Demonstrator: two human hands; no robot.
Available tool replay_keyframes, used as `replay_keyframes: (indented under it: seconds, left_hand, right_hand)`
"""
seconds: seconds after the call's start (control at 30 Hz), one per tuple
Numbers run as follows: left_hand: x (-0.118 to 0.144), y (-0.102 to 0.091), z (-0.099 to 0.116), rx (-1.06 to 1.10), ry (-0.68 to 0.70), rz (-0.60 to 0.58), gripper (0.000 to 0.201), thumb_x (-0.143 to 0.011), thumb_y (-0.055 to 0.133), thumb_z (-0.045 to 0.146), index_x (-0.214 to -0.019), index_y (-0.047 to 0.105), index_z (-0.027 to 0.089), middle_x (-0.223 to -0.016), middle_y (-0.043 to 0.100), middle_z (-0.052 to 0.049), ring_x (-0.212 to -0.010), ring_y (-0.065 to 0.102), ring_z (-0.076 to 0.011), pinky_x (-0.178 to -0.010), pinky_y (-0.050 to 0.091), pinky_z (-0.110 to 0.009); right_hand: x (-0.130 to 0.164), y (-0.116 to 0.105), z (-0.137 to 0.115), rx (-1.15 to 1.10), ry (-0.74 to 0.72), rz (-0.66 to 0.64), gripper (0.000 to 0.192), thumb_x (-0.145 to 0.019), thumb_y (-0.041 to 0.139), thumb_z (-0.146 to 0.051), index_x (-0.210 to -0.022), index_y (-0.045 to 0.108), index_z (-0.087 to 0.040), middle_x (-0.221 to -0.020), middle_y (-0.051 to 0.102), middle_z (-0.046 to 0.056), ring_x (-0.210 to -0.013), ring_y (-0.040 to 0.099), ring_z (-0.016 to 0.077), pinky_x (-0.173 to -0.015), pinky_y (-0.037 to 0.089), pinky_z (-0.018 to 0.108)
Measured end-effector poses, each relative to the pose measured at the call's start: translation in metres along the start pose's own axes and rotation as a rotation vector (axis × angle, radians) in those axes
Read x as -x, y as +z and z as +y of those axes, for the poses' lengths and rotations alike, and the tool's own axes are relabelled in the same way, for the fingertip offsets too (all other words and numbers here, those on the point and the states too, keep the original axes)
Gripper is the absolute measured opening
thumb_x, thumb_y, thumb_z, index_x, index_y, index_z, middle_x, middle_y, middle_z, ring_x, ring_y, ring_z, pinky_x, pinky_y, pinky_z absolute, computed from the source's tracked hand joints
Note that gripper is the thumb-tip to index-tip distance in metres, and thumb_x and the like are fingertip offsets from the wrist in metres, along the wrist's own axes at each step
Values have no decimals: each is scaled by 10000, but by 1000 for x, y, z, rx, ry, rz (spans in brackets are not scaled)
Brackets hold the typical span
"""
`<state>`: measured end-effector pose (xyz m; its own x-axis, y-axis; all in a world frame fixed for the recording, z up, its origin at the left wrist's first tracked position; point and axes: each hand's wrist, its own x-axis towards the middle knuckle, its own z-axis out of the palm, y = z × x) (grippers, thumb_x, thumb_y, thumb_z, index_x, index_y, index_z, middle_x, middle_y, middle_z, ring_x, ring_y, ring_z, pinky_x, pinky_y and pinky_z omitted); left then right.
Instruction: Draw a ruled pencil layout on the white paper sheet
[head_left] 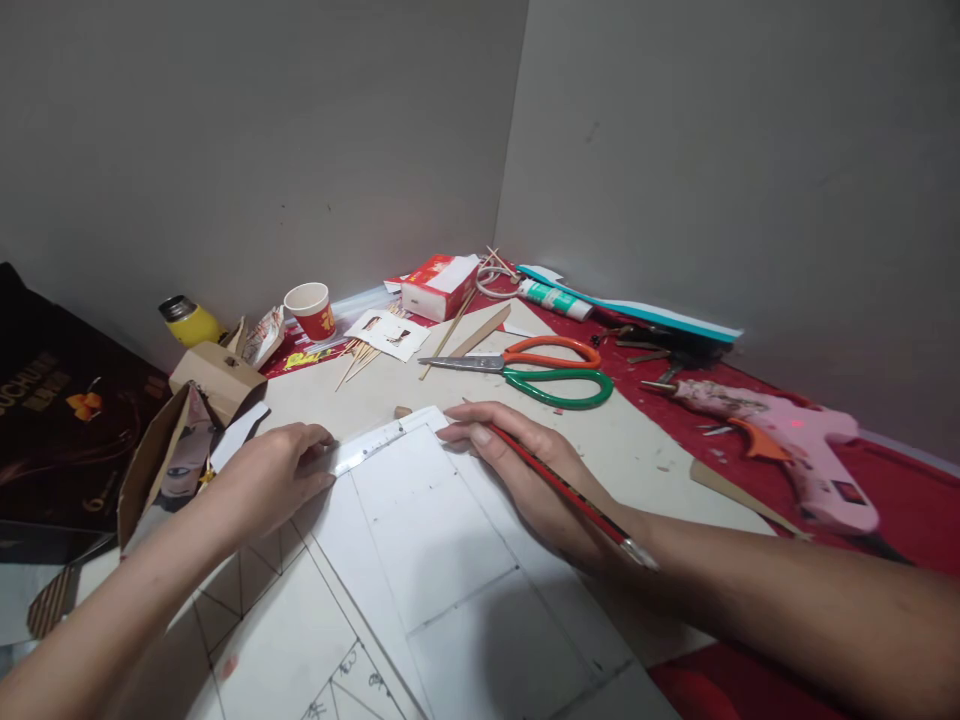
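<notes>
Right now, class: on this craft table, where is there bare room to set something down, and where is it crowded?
Free: the pale board between the scissors, the right hand and the glue gun; also the strip below the paper cup, ahead of the ruler. Crowded: the back corner around the red box and the sticks, and the left edge by the cardboard box.

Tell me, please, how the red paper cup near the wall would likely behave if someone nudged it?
The red paper cup looks thin-walled and probably light, so a nudge would likely slide it. It stands upright on a narrower base, so a push near the rim may tip it. On its side it would probably roll in a curve toward the yellow bottle.
</notes>
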<state>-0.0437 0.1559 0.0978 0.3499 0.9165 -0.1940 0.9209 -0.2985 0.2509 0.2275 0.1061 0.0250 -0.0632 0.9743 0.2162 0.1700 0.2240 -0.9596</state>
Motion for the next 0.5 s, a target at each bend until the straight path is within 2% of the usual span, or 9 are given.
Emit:
replay_keyframes:
  seconds: [0.17, 0.23, 0.33, 0.4, 0.5]
  left_hand:
    - [-6, -11, 1, 101, 31, 3, 174, -740, 606, 359, -807, 696, 226, -757, 684, -30, -706, 598, -222, -667, 434, -324]
    - [-4, -22, 3, 174, 25, 35, 222, -780, 601, 429, -795, 692, 228, -762, 692, -25, -717, 605, -214, -674, 442, -313]
    - [8, -42, 12, 303, -22, 142, 350, -817, 601, 505, -962, 711, 206, -847, 709, -46, -754, 618, -213, -681, 470, -310]
    - [18, -50, 21, 511, -114, 245, 415, -810, 664, 468, -1105, 706, 178, -847, 694, -41, -708, 590, -184, -620, 467, -283]
    - [34, -45, 31, 872, -279, 336, 549, -742, 785, 352, -1246, 674, 163, -875, 689, -27, -703, 577, -150, -588, 484, -246]
  right_hand:
    - [1, 0, 0, 4, 23, 3, 290, -1013, 488, -416, -1174, 642, -232, -1050, 791, 68, -1026, 738, 205, -953, 581, 394]
    - [1, 0, 0, 11, 25, 9, 287, -1010, 492, -411, -1170, 643, -226, -1044, 790, 71, -1014, 739, 205, -951, 583, 394]
    - [1, -1, -1, 10, 34, 17, 286, -1008, 494, -405, -1172, 644, -224, -1040, 787, 73, -998, 741, 205, -942, 588, 392]
    - [0, -1, -1, -10, 43, 23, 286, -1007, 493, -404, -1167, 645, -221, -1040, 784, 76, -1000, 740, 205, -940, 590, 388]
    - [-1, -1, -1, -26, 53, 27, 277, -1007, 498, -400, -1156, 648, -221, -1035, 781, 76, -1000, 739, 201, -941, 591, 381]
